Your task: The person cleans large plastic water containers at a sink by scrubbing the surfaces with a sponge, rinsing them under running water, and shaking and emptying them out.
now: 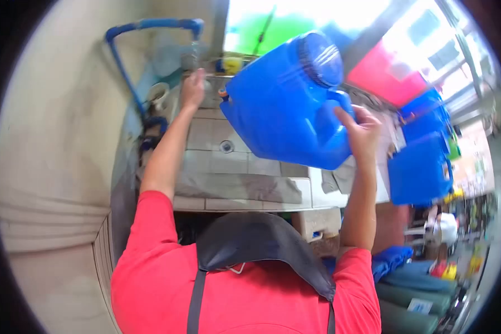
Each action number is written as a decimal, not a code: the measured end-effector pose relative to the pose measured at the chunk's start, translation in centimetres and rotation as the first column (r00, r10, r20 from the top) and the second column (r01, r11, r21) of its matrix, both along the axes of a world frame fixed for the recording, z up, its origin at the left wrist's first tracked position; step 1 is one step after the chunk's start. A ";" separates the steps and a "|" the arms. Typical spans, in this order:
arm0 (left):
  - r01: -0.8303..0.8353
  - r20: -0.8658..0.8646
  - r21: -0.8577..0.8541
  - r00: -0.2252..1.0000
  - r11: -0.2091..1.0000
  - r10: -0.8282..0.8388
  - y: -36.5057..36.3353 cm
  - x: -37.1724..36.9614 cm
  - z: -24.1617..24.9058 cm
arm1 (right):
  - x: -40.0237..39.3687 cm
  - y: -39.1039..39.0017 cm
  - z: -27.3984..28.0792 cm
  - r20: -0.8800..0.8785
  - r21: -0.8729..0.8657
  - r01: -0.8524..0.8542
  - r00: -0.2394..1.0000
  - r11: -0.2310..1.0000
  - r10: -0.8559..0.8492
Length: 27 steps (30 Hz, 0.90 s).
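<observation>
My right hand (363, 129) is closed round the handle of a large blue jerrycan (278, 106), which is tilted above the tiled sink. The jerrycan has a wide dark-rimmed cap (321, 58) at its upper right and a small orange-tipped spout (223, 93) on its left side. My left hand (193, 90) reaches out below the open end of a blue pipe (196, 28), where water seems to run down. A greyish cup-like thing (189, 60) shows just beyond its fingertips. Blur hides how those fingers are set and whether they touch it.
The tiled sink (206, 158) has a round drain (226, 146) and a grey cloth (239, 187) along its front edge. More blue jerrycans (419, 170) stand at the right. A wall (61, 111) closes off the left. Rolled green material (412, 295) lies low at the right.
</observation>
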<state>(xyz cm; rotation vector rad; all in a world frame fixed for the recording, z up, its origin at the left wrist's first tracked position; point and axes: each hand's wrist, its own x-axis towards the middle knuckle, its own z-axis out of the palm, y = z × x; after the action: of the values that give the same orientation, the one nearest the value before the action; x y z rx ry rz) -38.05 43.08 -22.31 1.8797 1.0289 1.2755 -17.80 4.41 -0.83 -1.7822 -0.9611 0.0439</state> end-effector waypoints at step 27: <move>-0.074 -0.208 0.188 0.972 0.979 0.113 -3.6 0.3 -3.8 | -3.4 21.9 -20.3 0.581 -0.498 0.115 0.780 0.860 0.232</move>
<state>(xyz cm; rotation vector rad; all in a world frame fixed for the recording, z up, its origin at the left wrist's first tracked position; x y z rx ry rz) -37.73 39.49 -26.07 2.1690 1.1603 1.2722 -21.16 26.29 -21.10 -2.3228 -1.6049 -0.3061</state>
